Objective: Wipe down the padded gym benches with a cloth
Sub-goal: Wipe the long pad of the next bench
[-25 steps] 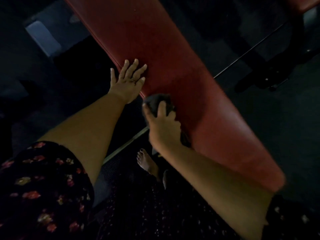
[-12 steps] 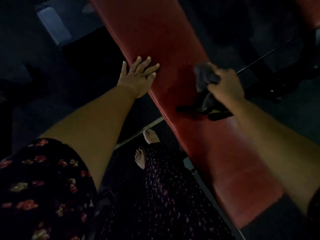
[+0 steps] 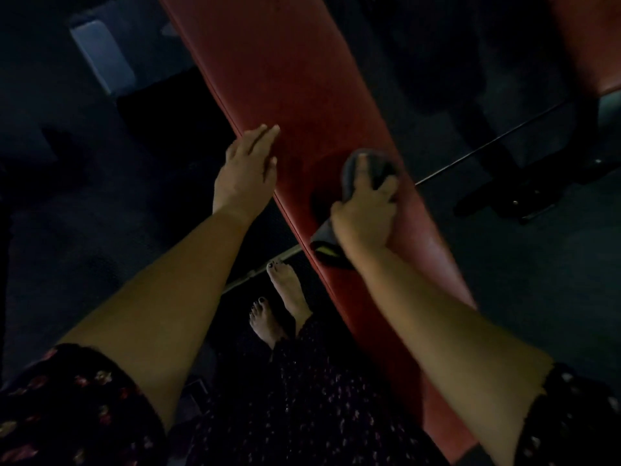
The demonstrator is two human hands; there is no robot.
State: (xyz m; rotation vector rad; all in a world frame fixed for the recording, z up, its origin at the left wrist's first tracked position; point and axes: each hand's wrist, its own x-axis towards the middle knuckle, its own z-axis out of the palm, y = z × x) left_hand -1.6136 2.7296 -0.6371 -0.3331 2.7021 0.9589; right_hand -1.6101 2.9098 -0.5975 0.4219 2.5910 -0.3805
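Right hand (image 3: 364, 213) clamps bunched dark cloth (image 3: 381, 166), fingers curled over it, pressing it onto red padded bench (image 3: 285, 79) about midway along pad; loose tail of cloth trails under wrist toward near edge, yellow patch showing. Left hand (image 3: 247, 169) lies flat on bench's left edge, fingers straight and together, near cloth but apart from it. Bench runs diagonally from top centre to bottom right. Bare feet (image 3: 285, 287) stand on dark floor (image 3: 67, 230) left of bench. Floral sleeve (image 3: 67, 408) at lower left. Second red pad (image 3: 584, 38) at top right; thin metal rod (image 3: 487, 146) beyond bench. Scene dim, hands slightly blurred
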